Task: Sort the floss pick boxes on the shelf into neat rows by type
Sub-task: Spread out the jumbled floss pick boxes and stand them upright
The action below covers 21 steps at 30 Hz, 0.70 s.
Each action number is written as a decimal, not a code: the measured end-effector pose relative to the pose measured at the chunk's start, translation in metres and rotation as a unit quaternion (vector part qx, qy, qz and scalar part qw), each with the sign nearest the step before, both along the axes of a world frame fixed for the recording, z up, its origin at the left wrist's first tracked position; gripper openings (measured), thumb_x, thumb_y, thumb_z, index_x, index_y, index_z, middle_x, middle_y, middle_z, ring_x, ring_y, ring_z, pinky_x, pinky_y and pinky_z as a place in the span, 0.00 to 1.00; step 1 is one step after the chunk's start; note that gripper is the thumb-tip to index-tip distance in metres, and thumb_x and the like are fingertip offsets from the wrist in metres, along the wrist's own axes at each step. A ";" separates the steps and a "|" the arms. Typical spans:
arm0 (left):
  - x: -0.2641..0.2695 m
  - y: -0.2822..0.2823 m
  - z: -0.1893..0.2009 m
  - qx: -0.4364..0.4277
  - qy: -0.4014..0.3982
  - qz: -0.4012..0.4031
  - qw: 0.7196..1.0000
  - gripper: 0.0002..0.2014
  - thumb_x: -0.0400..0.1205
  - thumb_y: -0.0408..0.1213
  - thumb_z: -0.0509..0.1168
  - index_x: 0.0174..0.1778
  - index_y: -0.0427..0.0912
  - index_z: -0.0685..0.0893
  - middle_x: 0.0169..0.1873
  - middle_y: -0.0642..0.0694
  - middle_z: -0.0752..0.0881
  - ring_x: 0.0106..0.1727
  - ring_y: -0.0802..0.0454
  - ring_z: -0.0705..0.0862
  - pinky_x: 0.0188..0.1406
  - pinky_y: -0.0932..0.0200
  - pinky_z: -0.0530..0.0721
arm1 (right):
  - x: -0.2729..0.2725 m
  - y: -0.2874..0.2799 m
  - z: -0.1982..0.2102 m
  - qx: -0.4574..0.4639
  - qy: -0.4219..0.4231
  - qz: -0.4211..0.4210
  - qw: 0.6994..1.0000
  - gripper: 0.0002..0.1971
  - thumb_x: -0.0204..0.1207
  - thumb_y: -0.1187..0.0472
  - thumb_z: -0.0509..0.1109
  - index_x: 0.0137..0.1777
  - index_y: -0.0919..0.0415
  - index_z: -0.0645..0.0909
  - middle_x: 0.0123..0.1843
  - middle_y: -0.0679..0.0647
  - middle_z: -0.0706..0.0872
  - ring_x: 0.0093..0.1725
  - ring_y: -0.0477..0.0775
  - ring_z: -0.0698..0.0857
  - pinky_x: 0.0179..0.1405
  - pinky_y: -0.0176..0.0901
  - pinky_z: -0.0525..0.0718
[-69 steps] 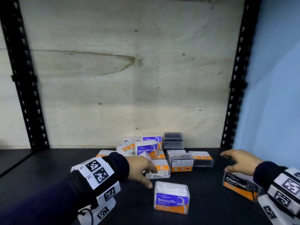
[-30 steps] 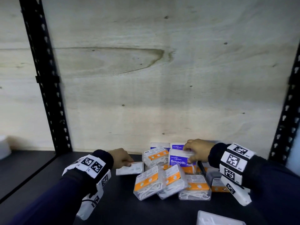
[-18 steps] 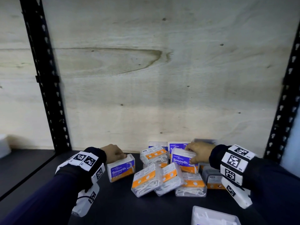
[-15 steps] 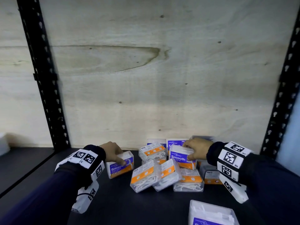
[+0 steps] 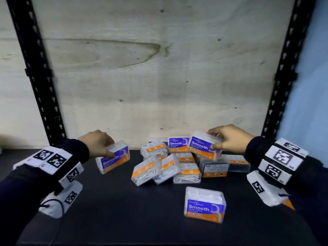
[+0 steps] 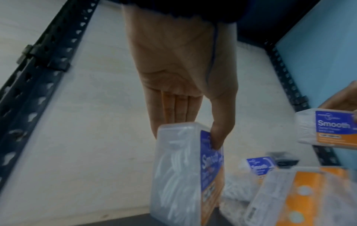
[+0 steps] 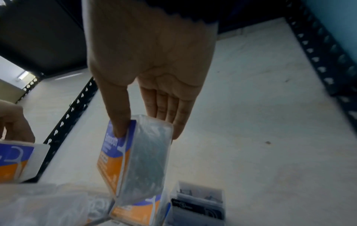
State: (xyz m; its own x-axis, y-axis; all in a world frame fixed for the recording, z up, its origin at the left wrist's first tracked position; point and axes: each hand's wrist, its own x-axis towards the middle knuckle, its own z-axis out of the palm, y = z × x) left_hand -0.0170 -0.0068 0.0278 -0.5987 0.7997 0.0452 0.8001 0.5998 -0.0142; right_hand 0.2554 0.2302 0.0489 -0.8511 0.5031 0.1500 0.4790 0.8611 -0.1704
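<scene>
From the head view, we held one Smooth box (image 5: 113,158) in our left hand (image 5: 98,142), thumb on its blue label and fingers over the top, tilted above the dark shelf (image 5: 115,210) to the left of the pile (image 5: 177,166). Our right hand (image 5: 229,137) gripped a second Smooth box (image 5: 204,146), raised over the back of the pile. In the pile, several clear boxes lay on their sides, with two dark boxes (image 5: 214,167) at the right. One more Smooth box (image 5: 204,205) stood alone near the front, apart from the pile.

From the left wrist view, the thumb (image 6: 218,134) pressed the label and the fingers (image 6: 173,107) went behind the box (image 6: 183,175), so the hand pinched it.

From the right wrist view, the thumb (image 7: 119,122) was on the label side and the fingers (image 7: 170,110) behind the box (image 7: 135,160), which hung just above another Smooth box (image 7: 139,212) and near a dark box (image 7: 199,204).
</scene>
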 end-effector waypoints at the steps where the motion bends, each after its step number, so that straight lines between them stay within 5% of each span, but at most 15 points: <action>1: 0.009 -0.004 0.002 -0.002 0.002 -0.014 1.000 0.13 0.74 0.44 0.69 0.50 0.42 0.88 0.37 0.49 0.86 0.39 0.52 0.82 0.29 0.69 0.71 | 0.010 -0.002 0.001 -0.003 0.000 -0.004 1.000 0.26 0.73 0.57 0.73 0.71 0.60 0.76 0.66 0.57 0.85 0.56 0.52 0.84 0.55 0.40 0.81; 4: 0.041 -0.012 0.004 -0.032 -0.011 -0.070 0.997 0.13 0.72 0.45 0.70 0.50 0.46 0.87 0.32 0.54 0.83 0.35 0.56 0.79 0.28 0.73 0.69 | 0.038 -0.009 0.000 -0.009 -0.042 -0.013 0.999 0.23 0.72 0.57 0.74 0.69 0.56 0.79 0.59 0.55 0.88 0.50 0.47 0.82 0.48 0.36 0.76; 8: 0.082 -0.014 -0.005 -0.096 -0.071 -0.143 0.982 0.27 0.63 0.53 0.67 0.57 0.46 0.85 0.46 0.48 0.90 0.45 0.52 0.84 0.37 0.66 0.75 | 0.066 -0.015 -0.015 -0.056 -0.129 -0.011 0.990 0.23 0.72 0.56 0.74 0.68 0.54 0.79 0.49 0.46 0.85 0.44 0.42 0.83 0.50 0.34 0.78; 11: 0.104 -0.008 -0.017 -0.122 -0.072 -0.185 0.972 0.22 0.71 0.50 0.71 0.60 0.47 0.83 0.55 0.46 0.88 0.47 0.52 0.81 0.41 0.66 0.71 | 0.076 -0.011 -0.031 -0.075 -0.152 0.014 0.986 0.20 0.71 0.55 0.74 0.64 0.52 0.81 0.47 0.44 0.85 0.32 0.26 0.82 0.41 0.20 0.75; 13: 0.115 -0.001 -0.024 -0.128 -0.078 -0.205 0.967 0.22 0.75 0.46 0.70 0.64 0.48 0.80 0.59 0.48 0.86 0.53 0.52 0.82 0.45 0.69 0.70 | 0.079 -0.009 -0.039 -0.091 -0.153 0.014 0.984 0.18 0.71 0.55 0.74 0.61 0.50 0.81 0.48 0.45 0.87 0.30 0.19 0.80 0.41 0.20 0.76; 16: 0.124 0.007 -0.032 -0.147 -0.091 -0.224 0.959 0.23 0.77 0.44 0.69 0.68 0.46 0.76 0.63 0.47 0.83 0.62 0.49 0.81 0.50 0.66 0.73 | 0.081 -0.012 -0.047 -0.099 -0.168 0.011 0.981 0.16 0.72 0.55 0.73 0.60 0.49 0.81 0.51 0.47 0.87 0.37 0.32 0.84 0.50 0.32 0.81; 21: 0.126 0.014 -0.039 -0.172 -0.086 -0.242 0.951 0.23 0.78 0.44 0.67 0.69 0.43 0.74 0.66 0.44 0.81 0.66 0.47 0.79 0.62 0.56 0.77 | 0.080 -0.016 -0.058 -0.106 -0.196 0.006 0.975 0.29 0.75 0.54 0.70 0.76 0.53 0.69 0.51 0.42 0.78 0.45 0.36 0.78 0.44 0.22 0.75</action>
State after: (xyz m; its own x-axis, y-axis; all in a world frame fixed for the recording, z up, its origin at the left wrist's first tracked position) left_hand 0.1087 0.0077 -0.0115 -0.1316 0.9330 -0.3348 0.9894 0.1444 0.0136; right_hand 0.3350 0.2140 -0.0095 -0.8280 0.4778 -0.2935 0.5336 0.8322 -0.1506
